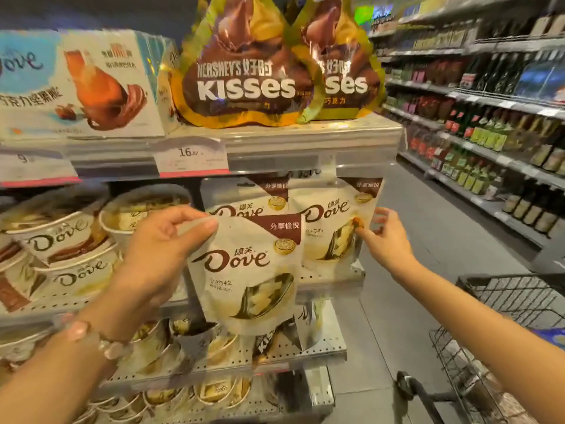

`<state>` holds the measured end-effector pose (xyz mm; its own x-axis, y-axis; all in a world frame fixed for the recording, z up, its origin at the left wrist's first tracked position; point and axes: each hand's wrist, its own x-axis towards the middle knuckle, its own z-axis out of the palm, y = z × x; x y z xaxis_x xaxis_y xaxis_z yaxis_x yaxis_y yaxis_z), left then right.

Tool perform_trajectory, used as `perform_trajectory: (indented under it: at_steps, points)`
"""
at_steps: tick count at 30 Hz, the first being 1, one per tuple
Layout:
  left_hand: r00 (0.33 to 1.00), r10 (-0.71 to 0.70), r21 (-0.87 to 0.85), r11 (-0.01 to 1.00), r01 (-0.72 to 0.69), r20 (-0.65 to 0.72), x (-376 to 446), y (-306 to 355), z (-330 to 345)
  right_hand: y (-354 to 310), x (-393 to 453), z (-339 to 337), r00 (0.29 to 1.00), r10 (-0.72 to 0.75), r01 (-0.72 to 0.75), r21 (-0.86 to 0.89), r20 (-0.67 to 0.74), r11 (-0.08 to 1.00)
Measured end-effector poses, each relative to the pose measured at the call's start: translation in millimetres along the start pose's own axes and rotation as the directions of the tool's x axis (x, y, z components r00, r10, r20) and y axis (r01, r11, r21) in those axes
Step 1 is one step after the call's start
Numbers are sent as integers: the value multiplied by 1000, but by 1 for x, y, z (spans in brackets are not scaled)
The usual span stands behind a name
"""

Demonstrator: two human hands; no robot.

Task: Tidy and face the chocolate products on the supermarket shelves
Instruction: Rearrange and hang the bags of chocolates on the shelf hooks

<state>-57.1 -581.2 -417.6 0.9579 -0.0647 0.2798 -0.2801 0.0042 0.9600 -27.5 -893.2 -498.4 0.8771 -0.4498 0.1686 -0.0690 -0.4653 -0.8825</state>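
I'm at the middle shelf [331, 278] now, working the white Dove pouches. My left hand [159, 249] has one pouch [247, 270] pinched by its top left corner, thumb and fingers curled over the edge, and it hangs free in front of the shelf, label facing me, not resting on anything. My right hand [386, 237] is out at the standing pouch [334, 228] on the right end of the row; fingers loosely bent, tips touching its right edge, more a nudge than a firm grip as far as I can see. Another Dove pouch [244, 206] stands behind the one I'm carrying, only its top showing.

So the step, as I read it: straightening the row with the right while the left brings a pouch to the front. Next move calls for lowering the held pouch onto the shelf upright, just beside the right-hand one, logo outward and flush with the shelf lip. It's a soft bag, so I reckon it wants a flat base or it will slump forward.

Above me the Hershey's Kisses bags [244, 71] sit upright on the top shelf. To my left, Dove tubs [61, 243] are stacked a bit askew; those may want facing later. My trolley [504, 316] is parked at my right.
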Motion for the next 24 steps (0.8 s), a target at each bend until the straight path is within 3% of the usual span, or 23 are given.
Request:
perform_trajectory:
  at_steps: [1, 3, 5, 7, 9, 12, 17, 20, 24]
  points:
    - [999, 31, 2, 1000, -31, -14, -7, -9, 3, 6, -9, 1, 986, -95, 92, -25, -134, 995]
    - [995, 72, -9, 997, -73, -69, -20, -28, 10, 19, -30, 6, 894, -325, 346, 16, -310, 938]
    - [991, 85, -3, 996, -86, -105, -29, -51, 16, 26, -46, 18, 837, -467, 521, 156, -286, 839]
    - [990, 92, -13, 995, -94, -105, -36, -74, 21, 32, -60, 36, 807, -570, 588, 313, -158, 746]
    - [989, 111, -48, 992, -116, -93, -43, -93, 25, 37, -70, 53, 790, -613, 554, 427, 1, 715]
    - [986, 134, -110, 983, -144, -98, -53, -116, 28, 47, -81, 75, 762, -594, 390, 550, 258, 739]
    - [982, 107, -113, 986, -125, -154, -67, -138, 23, 72, -106, 86, 740, -509, 99, 678, 439, 729]
    - [985, 87, -147, 983, -109, -147, -72, -141, 29, 79, -118, 82, 694, -535, 191, 594, 482, 782]
    - [996, 73, -192, 978, -82, -53, -81, -149, 43, 85, -122, 78, 762, -514, 273, 525, 393, 806]
